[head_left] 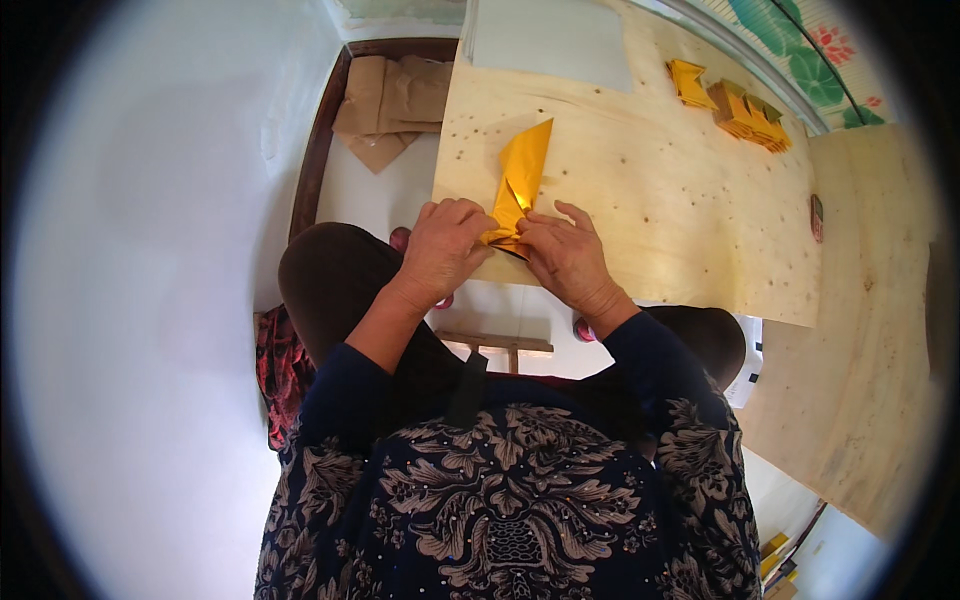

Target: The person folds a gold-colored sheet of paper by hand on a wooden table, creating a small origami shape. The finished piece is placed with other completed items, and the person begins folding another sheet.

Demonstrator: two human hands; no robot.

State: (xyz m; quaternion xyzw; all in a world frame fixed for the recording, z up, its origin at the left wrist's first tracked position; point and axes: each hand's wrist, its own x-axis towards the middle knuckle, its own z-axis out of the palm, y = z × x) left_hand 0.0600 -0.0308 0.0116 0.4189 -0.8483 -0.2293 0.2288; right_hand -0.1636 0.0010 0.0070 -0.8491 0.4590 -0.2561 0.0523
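Note:
A sheet of shiny gold paper [523, 168], partly folded, lies over the near edge of the wooden table [640, 220]. Its far end runs to a slanted point, and its near end is creased and bunched between my hands. My left hand [446, 240] pinches the near left corner with curled fingers. On the other side, my right hand [568, 250] grips the near right part between thumb and fingers, with one finger raised away from the paper. My fingers cover part of the folds.
Folded gold paper pieces [750, 115] stand in a row at the far right, with a single folded piece [690, 83] beside them. A pale grey sheet [548, 42] lies at the table's far left. Brown paper [385, 105] sits left of the table. A small red object [817, 218] rests near the right edge.

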